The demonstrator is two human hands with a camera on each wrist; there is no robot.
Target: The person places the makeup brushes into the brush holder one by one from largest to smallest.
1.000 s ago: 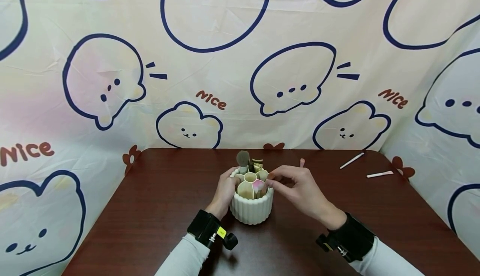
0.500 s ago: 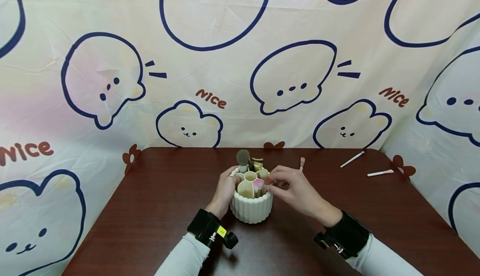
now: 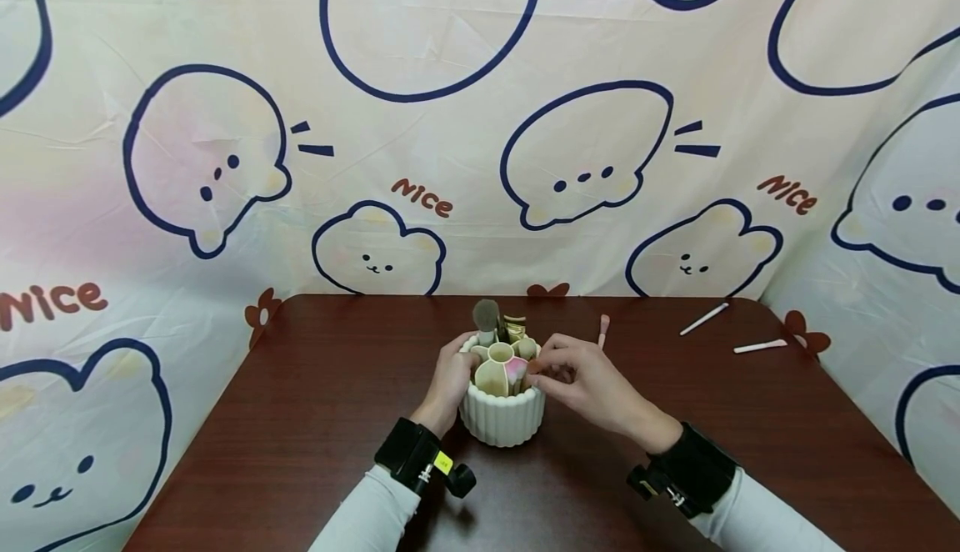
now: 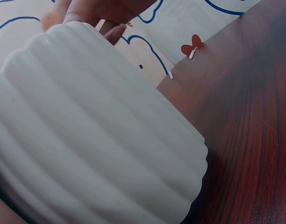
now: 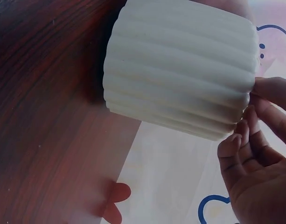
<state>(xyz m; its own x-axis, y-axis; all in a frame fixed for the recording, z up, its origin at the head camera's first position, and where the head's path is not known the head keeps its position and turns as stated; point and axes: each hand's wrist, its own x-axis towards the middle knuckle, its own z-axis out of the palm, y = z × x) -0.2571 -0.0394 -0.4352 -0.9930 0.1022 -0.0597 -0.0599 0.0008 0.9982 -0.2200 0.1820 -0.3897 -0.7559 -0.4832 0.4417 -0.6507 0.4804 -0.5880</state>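
Observation:
A white ribbed brush holder [image 3: 502, 419] stands upright on the brown table, its top divided into compartments. My left hand [image 3: 448, 377] grips its left side, the thumb over the rim. At the right rim my right hand [image 3: 588, 377] pinches what looks like a makeup brush with an orange-brown end [image 3: 534, 366]; the rest of it is hidden. A large grey-green brush [image 3: 486, 316], a gold-coloured item [image 3: 515, 328] and a pink-tipped brush [image 3: 516, 367] sit in the holder. In the right wrist view, the right fingers [image 5: 259, 140] are at the holder's rim.
Two thin white sticks [image 3: 705, 319] [image 3: 761, 347] lie at the table's back right. A small pink-ended stick [image 3: 603, 329] shows behind my right hand. A patterned cloth [image 3: 465, 143] hangs behind the table [image 3: 337, 419].
My right hand has shifted slightly to the left at the holder's rim, showing more of the pink-ended stick behind it. The left hand and the holder have stayed in place.

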